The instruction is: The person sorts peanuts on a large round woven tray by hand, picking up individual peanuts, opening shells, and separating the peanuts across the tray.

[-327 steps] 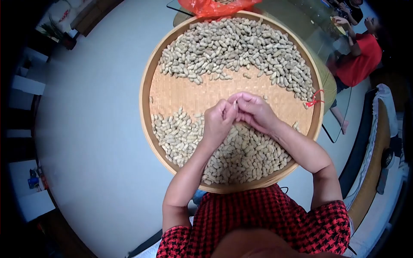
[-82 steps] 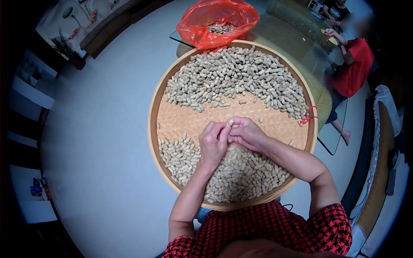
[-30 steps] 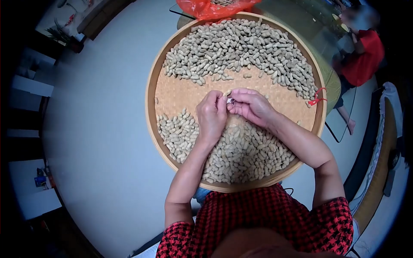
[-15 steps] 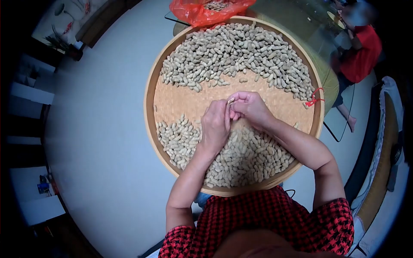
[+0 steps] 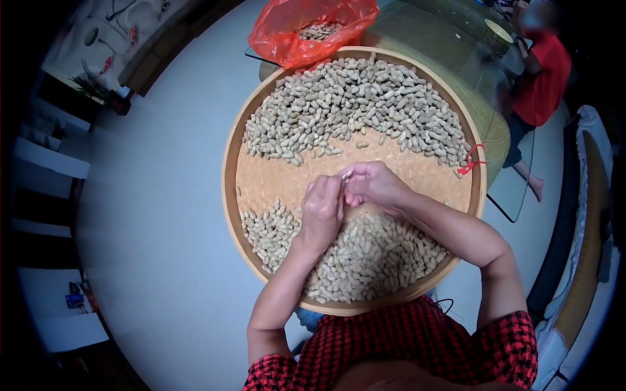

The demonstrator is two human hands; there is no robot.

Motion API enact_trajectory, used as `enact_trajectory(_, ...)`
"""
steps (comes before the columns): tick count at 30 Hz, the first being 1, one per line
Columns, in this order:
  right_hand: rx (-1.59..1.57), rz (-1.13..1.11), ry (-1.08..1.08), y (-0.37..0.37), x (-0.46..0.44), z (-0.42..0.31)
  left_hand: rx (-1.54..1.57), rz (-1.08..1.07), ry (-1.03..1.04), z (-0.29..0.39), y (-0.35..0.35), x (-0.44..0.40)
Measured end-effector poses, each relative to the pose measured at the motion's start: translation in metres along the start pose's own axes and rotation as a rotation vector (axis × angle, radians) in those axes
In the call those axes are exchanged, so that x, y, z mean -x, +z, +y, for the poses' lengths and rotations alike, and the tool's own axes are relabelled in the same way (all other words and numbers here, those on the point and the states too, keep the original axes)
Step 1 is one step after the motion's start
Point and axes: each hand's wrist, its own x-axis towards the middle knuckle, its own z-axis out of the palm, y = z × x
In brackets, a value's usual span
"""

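A peanut (image 5: 346, 176) is pinched at the fingertips of both hands, over the middle of a round woven tray (image 5: 411, 166). My left hand (image 5: 321, 210) is closed on its left side, fingers bent. My right hand (image 5: 376, 187) grips it from the right between thumb and forefinger. Fingers partly cover the peanut, so whether its shell is split cannot be made out. Unshelled peanuts form a wide heap (image 5: 352, 98) along the tray's far side. Another heap (image 5: 372, 254) lies on the near side, below my wrists.
A red plastic bag (image 5: 287, 42) containing peanut-like pieces stands beyond the tray's far rim. Red string (image 5: 471, 163) is tied at the right rim. A person in a red shirt (image 5: 544, 81) is at the glass table (image 5: 430, 32), near a yellowish bowl (image 5: 499, 31). A sofa (image 5: 587, 228) stands at right.
The view has tilted, so the tray and hands appear slightly lower and more of the red bag shows. Both hands keep their hold on the peanut, with small finger shifts.
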Motion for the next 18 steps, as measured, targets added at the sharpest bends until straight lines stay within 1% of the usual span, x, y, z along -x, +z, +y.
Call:
enact_trajectory(2, 0.029, -0.007, 0.027, -0.002, 0.006, -0.006, 0.066, 0.037, -0.102, 0.0, -0.003, -0.004)
enact_trajectory(3, 0.077, -0.017, 0.028, -0.004, 0.013, -0.01, 0.064, 0.031, -0.093, -0.001, -0.005, -0.008)
enact_trajectory(5, 0.133, -0.02, 0.017, -0.01, 0.027, -0.018, 0.247, -0.05, -0.324, -0.009, -0.008, -0.021)
enact_trajectory(7, 0.145, -0.121, 0.08, -0.016, 0.041, -0.021, 0.264, -0.105, -0.405, -0.026, -0.009, -0.05)
enact_trajectory(8, 0.155, -0.115, 0.07, -0.02, 0.044, -0.019, 0.207, -0.111, -0.421, -0.033, -0.014, -0.079)
enact_trajectory(9, 0.131, -0.151, 0.07, -0.023, 0.045, -0.011, 0.086, -0.021, -0.364, -0.046, -0.012, -0.114)
enact_trajectory(10, 0.102, -0.19, 0.076, -0.023, 0.048, -0.004, 0.277, -0.018, -0.383, -0.066, -0.011, -0.153)
enact_trajectory(11, 0.066, -0.2, 0.055, -0.021, 0.052, 0.0, 0.419, 0.001, -0.377, -0.066, -0.016, -0.191)
enact_trajectory(13, 0.065, -0.212, 0.056, -0.016, 0.058, 0.006, 0.423, 0.13, -0.359, -0.094, -0.01, -0.246)
enact_trajectory(14, 0.063, -0.217, 0.046, -0.015, 0.06, 0.006, 0.425, 0.132, -0.36, -0.103, -0.007, -0.257)
enact_trajectory(16, 0.088, -0.208, 0.037, -0.017, 0.066, -0.003, 0.473, 0.21, -0.368, -0.117, 0.009, -0.268)
enact_trajectory(17, 0.108, -0.197, 0.031, -0.019, 0.071, -0.005, 0.488, 0.19, -0.36, -0.117, 0.015, -0.263)
enact_trajectory(18, 0.093, -0.168, 0.027, -0.025, 0.074, -0.006, 0.351, 0.141, -0.294, -0.117, 0.021, -0.249)
